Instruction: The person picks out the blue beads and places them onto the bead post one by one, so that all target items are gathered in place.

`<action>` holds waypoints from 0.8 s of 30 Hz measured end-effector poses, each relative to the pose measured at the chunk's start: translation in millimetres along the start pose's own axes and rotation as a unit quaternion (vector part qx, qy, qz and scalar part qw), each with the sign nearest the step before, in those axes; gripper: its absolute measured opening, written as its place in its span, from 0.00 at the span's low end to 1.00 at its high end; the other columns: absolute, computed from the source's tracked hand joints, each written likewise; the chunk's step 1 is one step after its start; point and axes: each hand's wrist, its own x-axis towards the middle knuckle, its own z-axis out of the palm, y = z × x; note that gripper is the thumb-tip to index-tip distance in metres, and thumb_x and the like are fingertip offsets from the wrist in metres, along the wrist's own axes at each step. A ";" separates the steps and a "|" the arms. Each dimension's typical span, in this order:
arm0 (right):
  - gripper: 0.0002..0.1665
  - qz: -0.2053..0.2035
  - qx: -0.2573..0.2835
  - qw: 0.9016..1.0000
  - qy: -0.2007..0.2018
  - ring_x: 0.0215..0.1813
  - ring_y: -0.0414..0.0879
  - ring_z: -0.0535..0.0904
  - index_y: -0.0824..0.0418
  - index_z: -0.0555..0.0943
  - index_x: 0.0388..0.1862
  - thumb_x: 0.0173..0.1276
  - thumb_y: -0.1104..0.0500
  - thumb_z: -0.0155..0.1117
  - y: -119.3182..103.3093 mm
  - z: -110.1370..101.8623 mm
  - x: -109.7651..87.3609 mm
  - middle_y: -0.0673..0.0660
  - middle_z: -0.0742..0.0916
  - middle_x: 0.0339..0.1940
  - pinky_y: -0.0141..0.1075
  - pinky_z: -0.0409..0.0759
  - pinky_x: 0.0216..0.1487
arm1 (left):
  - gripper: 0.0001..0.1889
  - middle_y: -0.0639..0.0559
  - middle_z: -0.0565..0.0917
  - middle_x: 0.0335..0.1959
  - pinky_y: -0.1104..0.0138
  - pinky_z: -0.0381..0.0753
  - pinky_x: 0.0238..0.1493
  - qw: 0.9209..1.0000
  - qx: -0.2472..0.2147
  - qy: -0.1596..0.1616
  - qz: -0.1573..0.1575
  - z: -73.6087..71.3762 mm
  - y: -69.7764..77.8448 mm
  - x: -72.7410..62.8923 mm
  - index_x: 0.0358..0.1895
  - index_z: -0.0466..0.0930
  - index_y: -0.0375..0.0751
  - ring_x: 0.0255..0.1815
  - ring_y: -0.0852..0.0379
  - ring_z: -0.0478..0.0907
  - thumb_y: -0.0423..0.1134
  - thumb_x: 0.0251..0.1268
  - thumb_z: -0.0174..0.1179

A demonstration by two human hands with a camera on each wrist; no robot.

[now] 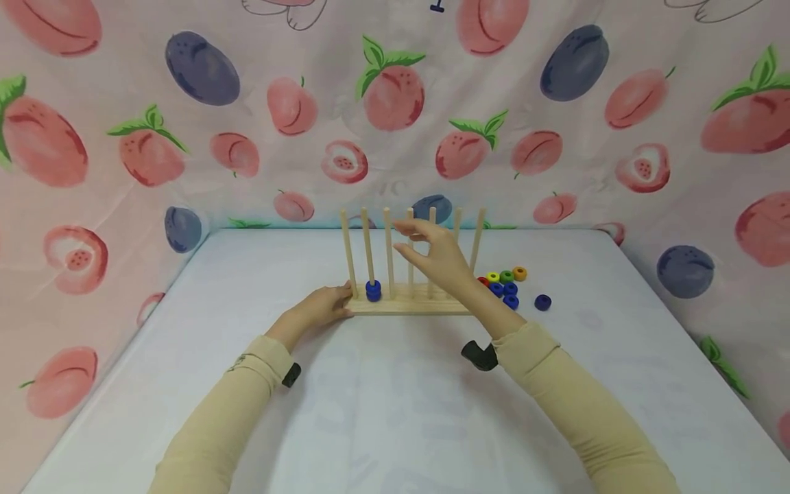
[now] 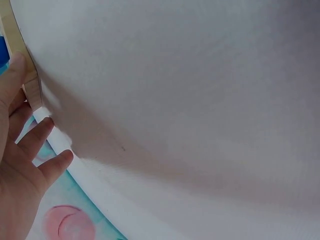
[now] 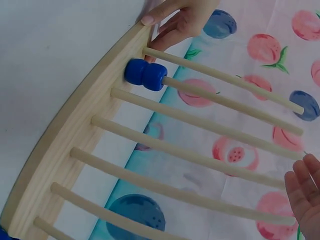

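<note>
A wooden peg rack (image 1: 407,309) with several upright pegs stands on the white table. Two blue beads (image 1: 373,291) are stacked at the bottom of its second peg from the left; in the right wrist view the same pair of beads (image 3: 145,74) touches the base. My left hand (image 1: 321,307) grips the rack's left end, the thumb on the front edge and some fingers behind it. Near the tops of the middle pegs, my right hand (image 1: 441,257) is raised with thumb and fingers apart, and nothing shows between them. It hides parts of the pegs behind it.
Loose beads lie by the rack's right end, among them blue beads (image 1: 510,301), a green bead (image 1: 507,276) and an orange bead (image 1: 520,274). A dark purple bead (image 1: 543,302) lies farther right. Fruit-patterned cloth (image 1: 395,165) hangs behind the table.
</note>
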 end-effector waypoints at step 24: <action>0.19 0.003 0.025 1.000 -0.008 0.51 0.56 0.81 0.69 0.79 0.52 0.61 0.68 0.65 40.2 -36.8 -35.9 0.66 0.85 0.50 0.45 0.81 0.54 | 0.30 0.37 0.62 0.70 0.49 0.63 0.70 1.000 -0.009 -0.002 0.007 -1.2 -2.0 -1.6 0.67 0.62 0.30 0.68 0.37 0.64 0.43 0.67 0.57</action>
